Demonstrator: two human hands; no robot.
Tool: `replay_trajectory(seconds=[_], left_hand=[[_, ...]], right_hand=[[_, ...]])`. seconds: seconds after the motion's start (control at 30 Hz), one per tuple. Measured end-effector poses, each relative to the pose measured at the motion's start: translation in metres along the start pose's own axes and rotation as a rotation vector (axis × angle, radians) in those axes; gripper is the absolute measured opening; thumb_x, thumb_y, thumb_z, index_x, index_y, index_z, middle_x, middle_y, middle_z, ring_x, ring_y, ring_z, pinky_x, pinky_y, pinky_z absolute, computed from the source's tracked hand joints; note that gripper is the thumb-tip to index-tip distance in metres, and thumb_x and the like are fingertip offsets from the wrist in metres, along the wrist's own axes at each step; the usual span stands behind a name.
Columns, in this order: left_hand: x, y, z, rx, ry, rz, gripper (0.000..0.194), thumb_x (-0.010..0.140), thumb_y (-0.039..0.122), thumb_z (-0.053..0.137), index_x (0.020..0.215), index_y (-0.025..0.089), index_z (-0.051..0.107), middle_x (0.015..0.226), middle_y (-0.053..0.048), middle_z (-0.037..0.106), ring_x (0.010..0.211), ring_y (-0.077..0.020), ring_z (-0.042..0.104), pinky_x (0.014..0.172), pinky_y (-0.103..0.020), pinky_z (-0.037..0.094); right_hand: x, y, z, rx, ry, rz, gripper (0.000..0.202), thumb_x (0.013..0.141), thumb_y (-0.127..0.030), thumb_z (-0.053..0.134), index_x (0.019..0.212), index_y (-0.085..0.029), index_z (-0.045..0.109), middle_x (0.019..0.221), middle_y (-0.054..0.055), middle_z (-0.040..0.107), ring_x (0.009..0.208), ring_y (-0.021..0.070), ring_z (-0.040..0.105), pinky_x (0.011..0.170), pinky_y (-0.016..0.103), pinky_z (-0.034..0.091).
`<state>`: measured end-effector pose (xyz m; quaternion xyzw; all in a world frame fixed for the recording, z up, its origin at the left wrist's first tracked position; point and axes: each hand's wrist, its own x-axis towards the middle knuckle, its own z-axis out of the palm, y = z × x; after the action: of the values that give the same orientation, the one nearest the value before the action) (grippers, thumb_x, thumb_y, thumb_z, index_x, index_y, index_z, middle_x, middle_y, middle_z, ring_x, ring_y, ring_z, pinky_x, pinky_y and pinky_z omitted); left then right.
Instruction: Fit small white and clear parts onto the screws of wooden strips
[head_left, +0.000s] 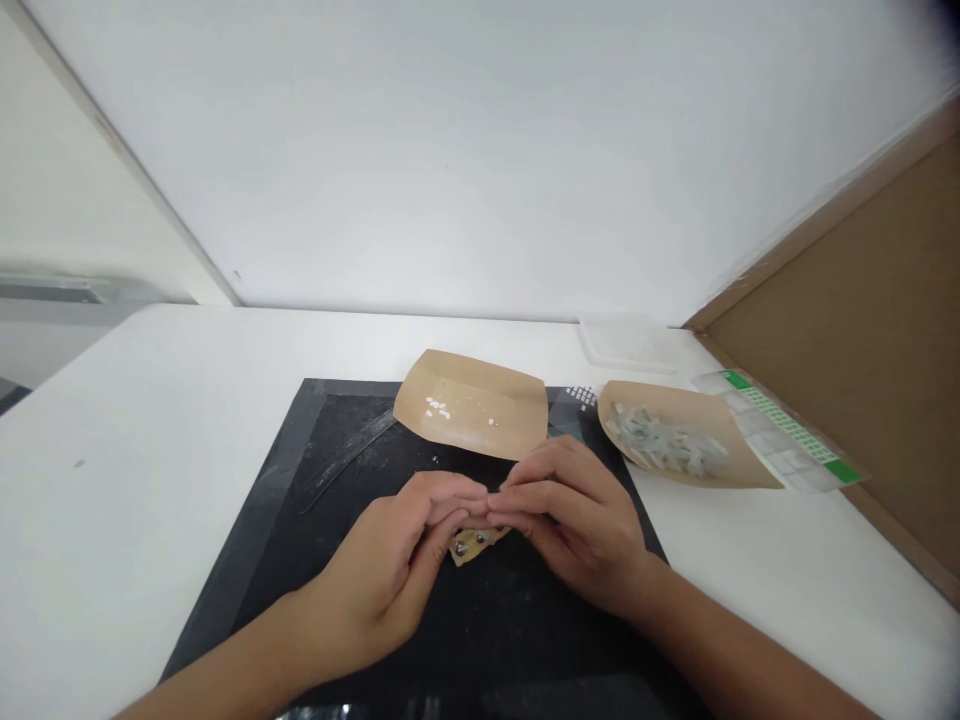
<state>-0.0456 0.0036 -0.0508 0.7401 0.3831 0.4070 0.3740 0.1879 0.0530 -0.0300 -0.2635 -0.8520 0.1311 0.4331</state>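
Near the middle of the black mat, my left hand (405, 560) and my right hand (581, 520) meet at the fingertips. Both are closed in a pinch, thumbs bent toward the index fingers. Just below the fingertips shows a small yellowish strip (469, 546) bearing a few dark, shiny round spots. My fingers cover its upper part, and I cannot tell whether it is gripped or lies on the mat. Anything small between the fingertips is hidden.
Beyond my hands, a brown paper tray (510, 395) holds several white bits. Another paper tray (667, 395) at right contains many translucent pieces. Beside it lies a clear plastic case with a green label (787, 425). The black mat (300, 470) rests on a white table (90, 450); a brown panel (855, 270) stands at right.
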Motion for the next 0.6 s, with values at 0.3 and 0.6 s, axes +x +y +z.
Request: replay_trajectory(seconds=[0.3, 0.6], left_hand=[[0.001, 0.001, -0.001, -0.100, 0.063, -0.022, 0.053, 0.103, 0.003, 0.038, 0.145, 0.030, 0.053, 0.161, -0.013, 0.048, 0.094, -0.0192, 0.071, 0.066, -0.032, 0.060], [0.007, 0.001, -0.001, 0.066, 0.084, 0.048, 0.049, 0.098, 0.004, 0.051, 0.141, 0.027, 0.054, 0.147, -0.012, 0.057, 0.136, -0.0270, 0.056, 0.097, -0.039, 0.059]], right_hand=[[0.003, 0.023, -0.013, -0.365, 0.182, 0.024, 0.017, 0.092, -0.013, 0.076, 0.106, -0.023, 0.073, 0.084, 0.003, 0.070, 0.080, 0.0189, 0.061, 0.075, 0.037, 0.051], [0.006, 0.034, -0.018, -0.368, 0.121, 0.092, 0.020, 0.098, -0.015, 0.070, 0.115, -0.025, 0.073, 0.103, 0.005, 0.077, 0.095, 0.0210, 0.070, 0.086, 0.038, 0.055]])
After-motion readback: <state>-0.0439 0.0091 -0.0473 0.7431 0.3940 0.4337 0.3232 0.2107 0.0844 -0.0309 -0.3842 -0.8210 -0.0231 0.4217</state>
